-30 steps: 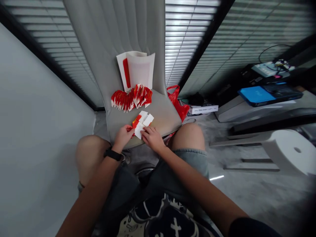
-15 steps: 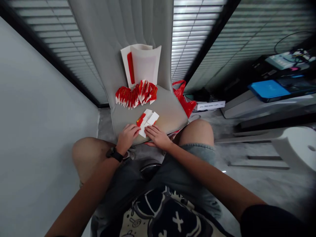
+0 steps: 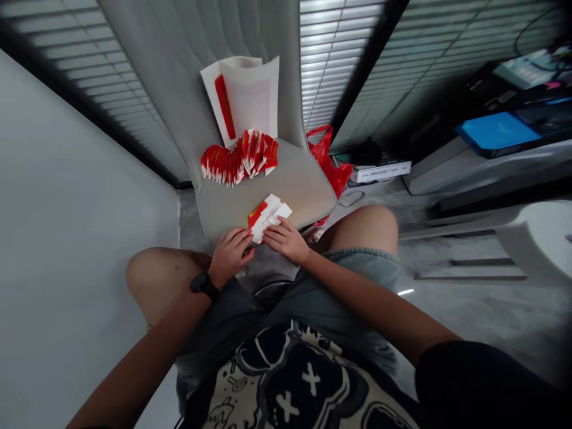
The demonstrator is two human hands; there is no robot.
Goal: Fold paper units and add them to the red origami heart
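Observation:
A partly folded red-and-white paper [image 3: 267, 217], white side mostly up, is at the front edge of the grey chair seat [image 3: 299, 187]. Its white flaps overlap, and a red strip with some yellow shows along its left. My left hand [image 3: 231, 252] grips the paper's near left corner, fingertips pressed on it. On the near right edge my right hand [image 3: 286, 241] is closed on the same paper, fingers over its top. Farther back on the seat stands a row of folded red-and-white paper pieces [image 3: 236, 159], packed side by side like a fan.
Large curved white sheets with a red patch [image 3: 250, 98] lean on the chair back. A red plastic bag [image 3: 333, 170] hangs beside the seat at right. Beyond are a white box [image 3: 379, 173], a blue-topped item [image 3: 498, 132] and a white stool [image 3: 547, 244].
The view has shifted, so the chair and its things sit higher in it. Both hands still hold the paper, whose flaps now look bent up and more tilted.

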